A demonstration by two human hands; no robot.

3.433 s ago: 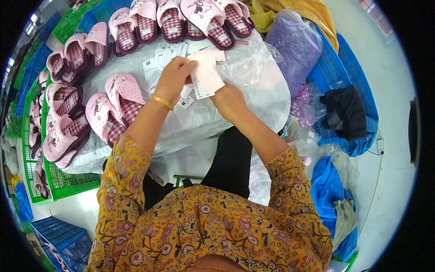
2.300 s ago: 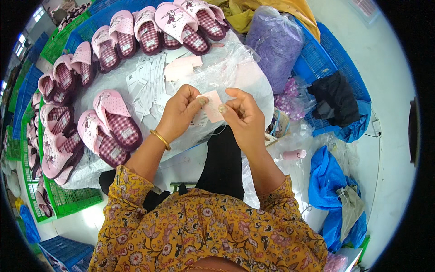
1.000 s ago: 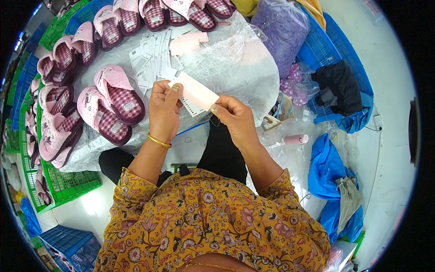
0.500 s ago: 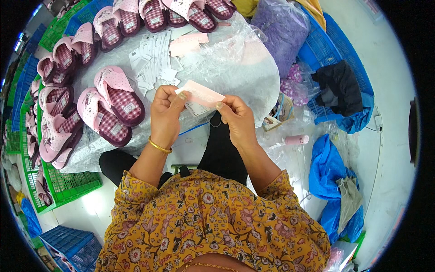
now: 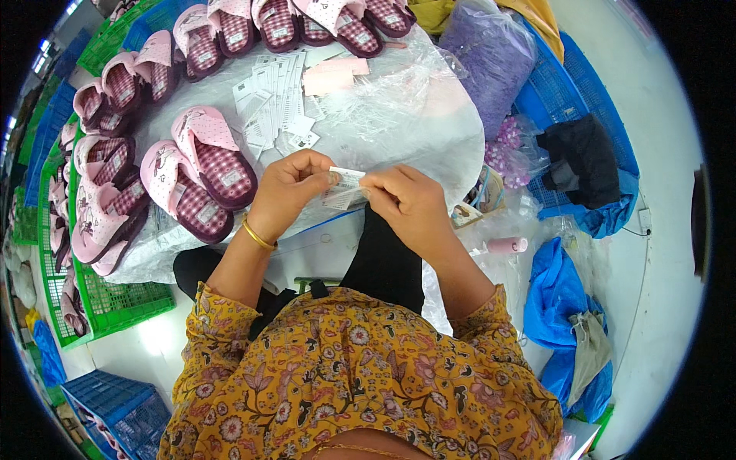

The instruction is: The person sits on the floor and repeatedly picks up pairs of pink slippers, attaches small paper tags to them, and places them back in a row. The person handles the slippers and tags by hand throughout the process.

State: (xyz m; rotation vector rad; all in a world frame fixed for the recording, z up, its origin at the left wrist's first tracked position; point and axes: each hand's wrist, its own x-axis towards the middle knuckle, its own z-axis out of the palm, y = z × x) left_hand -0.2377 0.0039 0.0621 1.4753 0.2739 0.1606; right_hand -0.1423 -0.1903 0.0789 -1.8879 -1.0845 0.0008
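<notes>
Above the near edge of the table, my left hand pinches the left end of a small white paper tag with thumb and fingers. My right hand has its fingers closed at the tag's right end. Printed paper also shows just below the tag, between the hands; whether it is a separate piece is unclear. Left of my hands lies a pair of pink slippers with plum-checked insoles. Beyond my hands, loose white tags are spread on the table beside pink cards.
More pink slippers line the far and left edges of the plastic-covered table. A green crate stands at the left. Purple stuffing in a bag, a blue crate and black cloth are at the right.
The pink card that both hands held stretched out no longer shows between them; a white tag shows instead. My right hand has turned, its knuckles now upward. The view has shifted slightly.
</notes>
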